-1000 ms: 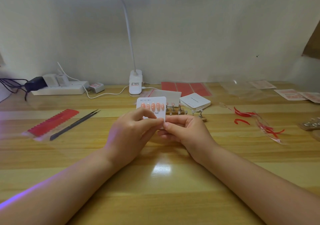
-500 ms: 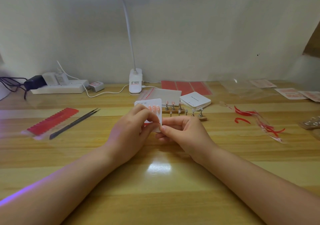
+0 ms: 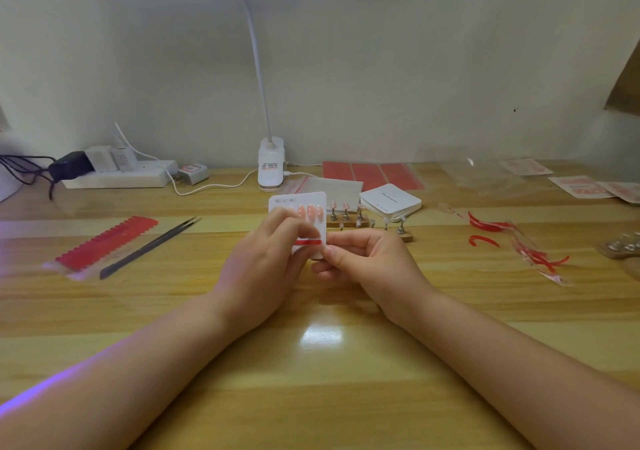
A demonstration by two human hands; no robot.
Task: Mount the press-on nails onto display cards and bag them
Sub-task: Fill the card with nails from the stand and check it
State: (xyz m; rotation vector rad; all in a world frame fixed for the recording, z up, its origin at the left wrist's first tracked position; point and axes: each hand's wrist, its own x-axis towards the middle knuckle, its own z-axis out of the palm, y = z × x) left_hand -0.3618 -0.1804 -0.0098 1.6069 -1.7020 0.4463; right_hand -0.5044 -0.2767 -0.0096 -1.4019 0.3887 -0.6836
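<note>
A white display card (image 3: 300, 201) with a row of pink press-on nails (image 3: 310, 212) stands upright over the middle of the wooden table. My left hand (image 3: 266, 266) pinches its lower left part; a red tape strip (image 3: 309, 242) shows just past the fingertips. My right hand (image 3: 363, 264) pinches the card's lower right corner with thumb and forefinger. Behind the card, small nail stands (image 3: 346, 211) on a wooden base carry more pink nails.
A stack of white cards (image 3: 390, 201) lies behind right, red sheets (image 3: 372, 174) and clear bags (image 3: 485, 178) beyond it. Red tape peelings (image 3: 519, 242) lie at right. Tweezers (image 3: 149, 247) and a red sticker strip (image 3: 104, 243) lie at left. A lamp base (image 3: 271, 167) and power strip (image 3: 117, 176) stand at the back.
The card has been lowered a little and tilted, and my left fingers have shifted across its face, so a red strip now shows on its lower half.
</note>
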